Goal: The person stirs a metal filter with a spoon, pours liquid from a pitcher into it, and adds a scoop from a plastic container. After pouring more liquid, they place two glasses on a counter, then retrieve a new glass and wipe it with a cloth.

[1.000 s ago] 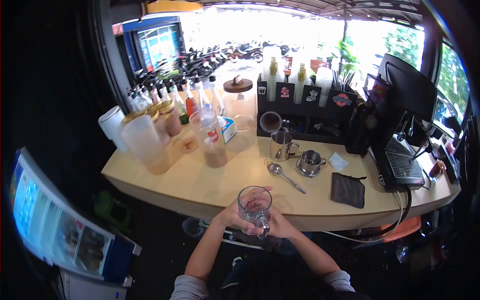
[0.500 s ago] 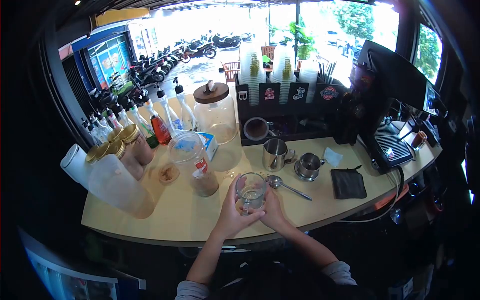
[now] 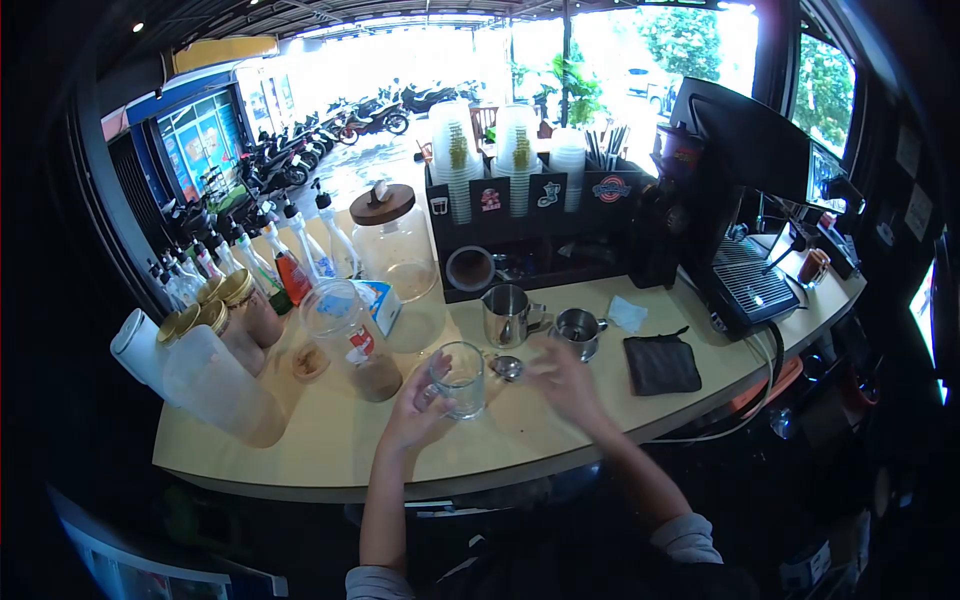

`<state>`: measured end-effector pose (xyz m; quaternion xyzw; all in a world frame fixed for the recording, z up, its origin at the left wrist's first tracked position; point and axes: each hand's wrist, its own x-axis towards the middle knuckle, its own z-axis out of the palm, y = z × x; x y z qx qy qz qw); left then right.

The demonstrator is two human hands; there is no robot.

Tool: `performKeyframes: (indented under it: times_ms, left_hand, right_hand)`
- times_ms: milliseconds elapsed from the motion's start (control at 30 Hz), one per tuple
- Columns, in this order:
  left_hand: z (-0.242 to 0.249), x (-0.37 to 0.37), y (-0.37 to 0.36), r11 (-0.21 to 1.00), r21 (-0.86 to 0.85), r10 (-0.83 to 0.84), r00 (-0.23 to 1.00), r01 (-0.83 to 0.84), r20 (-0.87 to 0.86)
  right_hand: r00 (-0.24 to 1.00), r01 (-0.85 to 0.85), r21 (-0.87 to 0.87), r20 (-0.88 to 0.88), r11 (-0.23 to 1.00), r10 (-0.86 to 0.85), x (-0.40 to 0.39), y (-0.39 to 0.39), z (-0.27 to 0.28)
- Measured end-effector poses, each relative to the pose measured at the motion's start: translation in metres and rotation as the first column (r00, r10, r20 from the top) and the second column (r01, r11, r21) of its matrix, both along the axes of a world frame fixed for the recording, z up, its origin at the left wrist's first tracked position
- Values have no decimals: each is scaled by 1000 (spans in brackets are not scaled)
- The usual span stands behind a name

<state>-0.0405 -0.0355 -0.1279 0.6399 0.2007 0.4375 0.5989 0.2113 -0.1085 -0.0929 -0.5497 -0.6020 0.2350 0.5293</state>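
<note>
My left hand (image 3: 415, 412) is closed around the left side of a clear glass mug (image 3: 463, 385), which looks upright at the counter's front. My right hand (image 3: 572, 388), slightly blurred, is off the mug, with its fingers apart and nothing visible in them. It hovers over a metal spoon (image 3: 507, 368) and hides the spoon's handle. Just beyond that hand stands a small metal cup with a saucer-like base (image 3: 577, 335). Behind the spoon is a steel pitcher (image 3: 506, 318). Left of the mug, a clear plastic jar (image 3: 372, 375) holds brown powder.
A dark folded cloth (image 3: 662, 364) and a white tissue (image 3: 627, 314) lie to the right, before an espresso machine (image 3: 750, 285). Pump bottles (image 3: 292, 275) and gold-lidded jars (image 3: 235, 300) line the left. A black cup rack (image 3: 540, 225) stands behind.
My right hand has let go of the glass mug and moved right, over the spoon. My left hand still holds the mug. The whole view has shifted slightly.
</note>
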Motion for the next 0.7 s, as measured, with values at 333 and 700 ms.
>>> performKeyframes:
  times_ms: [333, 700]
  left_hand:
    - [-7, 10, -15, 888, 206, 410, 911, -412, 53]
    - [-16, 18, -10, 741, 343, 595, 801, -578, 66]
  right_hand:
    - [630, 529, -62, 696, 847, -343, 185, 73, -43]
    - [930, 171, 264, 275, 949, -245, 66, 47, 88]
